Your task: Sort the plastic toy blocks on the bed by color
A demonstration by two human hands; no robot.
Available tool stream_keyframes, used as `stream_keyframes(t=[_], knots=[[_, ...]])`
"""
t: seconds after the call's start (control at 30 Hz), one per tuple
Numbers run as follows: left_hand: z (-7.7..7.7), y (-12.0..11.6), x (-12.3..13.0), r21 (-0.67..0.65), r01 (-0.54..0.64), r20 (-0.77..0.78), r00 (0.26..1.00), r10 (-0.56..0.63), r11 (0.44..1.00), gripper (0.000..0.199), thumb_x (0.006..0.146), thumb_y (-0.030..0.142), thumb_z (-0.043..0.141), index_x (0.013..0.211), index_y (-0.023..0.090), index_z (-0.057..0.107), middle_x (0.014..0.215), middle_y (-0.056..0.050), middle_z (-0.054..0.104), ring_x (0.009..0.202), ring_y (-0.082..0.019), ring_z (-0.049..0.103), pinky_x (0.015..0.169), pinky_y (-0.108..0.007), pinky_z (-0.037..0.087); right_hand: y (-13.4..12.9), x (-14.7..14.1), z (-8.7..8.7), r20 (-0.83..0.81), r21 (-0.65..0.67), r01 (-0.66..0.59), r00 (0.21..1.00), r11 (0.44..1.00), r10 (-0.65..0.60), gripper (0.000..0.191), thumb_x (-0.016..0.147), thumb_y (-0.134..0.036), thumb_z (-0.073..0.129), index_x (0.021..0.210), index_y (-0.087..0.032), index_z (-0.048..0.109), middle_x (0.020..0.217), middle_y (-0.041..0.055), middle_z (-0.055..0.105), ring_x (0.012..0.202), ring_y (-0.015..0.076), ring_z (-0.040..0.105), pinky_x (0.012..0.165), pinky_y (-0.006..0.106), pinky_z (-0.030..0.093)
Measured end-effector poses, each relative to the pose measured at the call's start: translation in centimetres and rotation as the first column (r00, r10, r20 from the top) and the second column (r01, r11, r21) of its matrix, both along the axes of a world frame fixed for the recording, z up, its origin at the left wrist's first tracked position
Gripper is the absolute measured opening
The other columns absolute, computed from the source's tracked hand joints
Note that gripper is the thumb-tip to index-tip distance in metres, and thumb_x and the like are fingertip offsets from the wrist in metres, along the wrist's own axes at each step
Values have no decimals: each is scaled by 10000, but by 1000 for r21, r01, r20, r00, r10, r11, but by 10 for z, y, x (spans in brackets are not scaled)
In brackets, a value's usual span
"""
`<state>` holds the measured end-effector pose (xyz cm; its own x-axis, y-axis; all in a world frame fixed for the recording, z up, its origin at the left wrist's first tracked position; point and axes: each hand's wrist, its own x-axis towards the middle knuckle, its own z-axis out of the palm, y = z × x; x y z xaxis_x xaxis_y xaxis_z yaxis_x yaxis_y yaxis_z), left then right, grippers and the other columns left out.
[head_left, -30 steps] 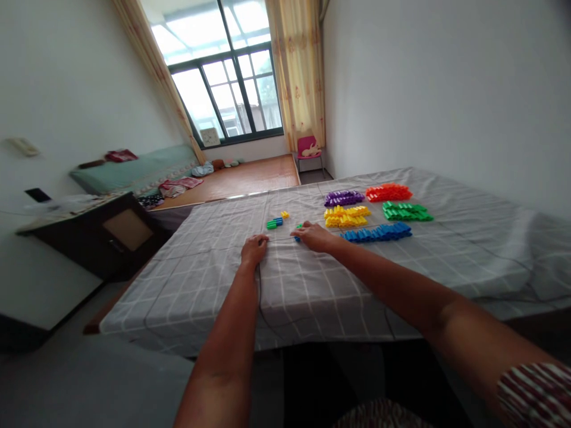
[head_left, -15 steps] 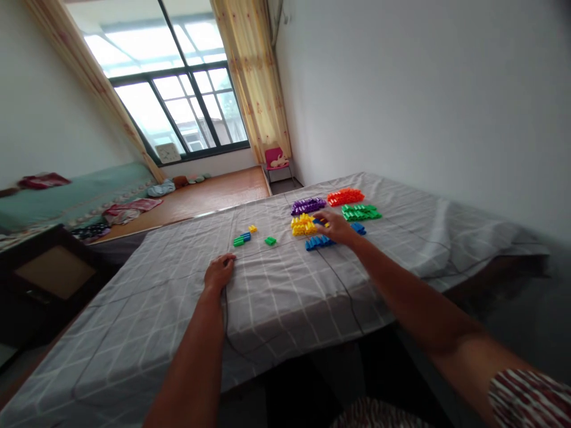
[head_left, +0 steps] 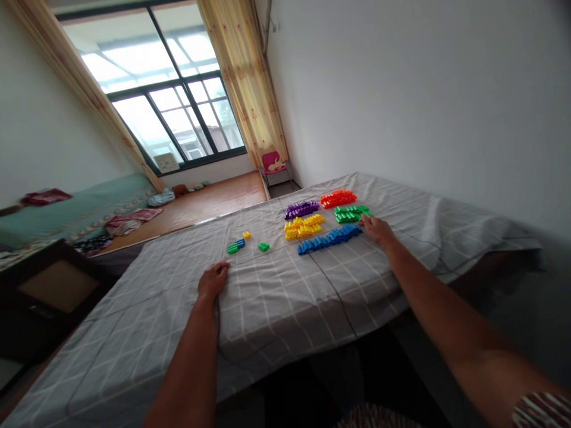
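Note:
My right hand [head_left: 375, 229] is at the right end of the colour groups, its fingers pinched together. Its fingertips touch or nearly touch the green plastic pieces [head_left: 351, 214] and the right end of the long row of blue plastic pieces [head_left: 329, 239]; whatever is between them is hidden. My left hand [head_left: 213, 278] rests on the cloth, fingers loosely bent and thumb apart, holding nothing. Beyond it lie a joined green and blue piece [head_left: 234, 247], a small yellow piece [head_left: 247, 235] and a single green piece [head_left: 263, 246].
Yellow pieces [head_left: 304, 227], purple pieces [head_left: 302, 209] and orange-red pieces [head_left: 338, 198] lie in groups behind the blue row. A grey checked cloth [head_left: 272, 297] covers the table. A wall [head_left: 423, 107] borders the right side; a dark cabinet [head_left: 53, 285] stands at left.
My right hand has moved right, from over the yellow and blue pieces to the right end of the green and blue groups. My left hand stays on the cloth. The view has shifted slightly.

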<state>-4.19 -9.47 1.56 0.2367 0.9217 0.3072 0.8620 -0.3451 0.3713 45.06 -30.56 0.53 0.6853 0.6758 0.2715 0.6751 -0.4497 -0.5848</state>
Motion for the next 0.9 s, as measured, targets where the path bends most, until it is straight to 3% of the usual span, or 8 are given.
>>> stream_keyframes(t=[0.17, 0.33, 0.47, 0.57, 0.67, 0.8, 0.87, 0.9], knots=[[-4, 9, -4, -46, -2, -45, 999, 0, 999, 263, 846, 263, 504, 1005, 273, 714, 1203, -10, 679, 1129, -189, 603, 963, -292, 469, -1, 8, -9, 51, 20, -51, 997, 998, 50, 468, 976, -396, 287, 959, -194, 709, 954, 105, 733, 906, 211, 670, 771, 273, 451], [-7, 5, -6, -44, 21, -40, 999, -23, 999, 290, 854, 244, 484, 1027, 270, 715, 1172, -6, 693, 1118, -182, 599, 984, -281, 442, -2, 17, -25, 167, -23, -124, 978, 992, 126, 353, 880, -451, 468, 987, -226, 718, 961, 94, 728, 858, 245, 663, 720, 317, 457], [-12, 6, -4, -32, 32, -20, 999, -33, 999, 294, 848, 242, 490, 1027, 258, 722, 1159, -12, 692, 1111, -185, 590, 981, -276, 436, -1, 7, -17, 275, 130, -22, 961, 991, -15, 382, 890, -452, 442, 1029, -202, 695, 910, 145, 710, 855, 270, 639, 756, 374, 466], [-16, 6, -3, -27, 34, 4, 999, -34, 999, 293, 846, 241, 493, 1024, 245, 726, 1148, -34, 687, 1107, -200, 581, 996, -296, 423, 7, -32, 4, 435, 277, -131, 901, 952, -2, 413, 926, -420, 368, 1113, -188, 654, 1018, 151, 681, 976, 279, 597, 864, 405, 456], [-19, 5, -2, -29, 27, 27, 999, -26, 999, 289, 849, 247, 494, 1019, 247, 728, 1153, -47, 676, 1102, -222, 573, 990, -332, 427, 32, -98, 21, 480, 185, -422, 827, 888, 293, 388, 932, -387, 374, 1153, -199, 631, 1116, 123, 657, 1051, 257, 573, 933, 402, 445], [-20, 2, -2, -30, 33, 48, 998, -32, 999, 279, 845, 237, 505, 1012, 256, 728, 1151, -42, 673, 1109, -216, 559, 993, -336, 422, 91, -195, 21, 424, -35, -773, 562, 633, 710, 367, 916, -336, 448, 1216, -194, 605, 1214, 106, 638, 1149, 254, 543, 1010, 427, 410], [-21, 1, -3, -26, 44, 47, 998, -43, 999, 276, 840, 231, 512, 1009, 264, 727, 1155, -35, 670, 1110, -209, 556, 996, -332, 418, 128, -235, 15, 410, -127, -836, 446, 534, 796, 401, 903, -285, 475, 1274, -164, 567, 1278, 111, 609, 1197, 251, 511, 1034, 423, 390], [-21, 1, -3, -26, 47, 46, 998, -46, 999, 274, 839, 233, 515, 1007, 269, 727, 1160, -32, 668, 1110, -209, 555, 992, -333, 420, 147, -252, 13, 403, -174, -837, 420, 518, 813, 427, 891, -258, 491, 1301, -150, 544, 1309, 117, 589, 1216, 251, 494, 1039, 419, 385]])
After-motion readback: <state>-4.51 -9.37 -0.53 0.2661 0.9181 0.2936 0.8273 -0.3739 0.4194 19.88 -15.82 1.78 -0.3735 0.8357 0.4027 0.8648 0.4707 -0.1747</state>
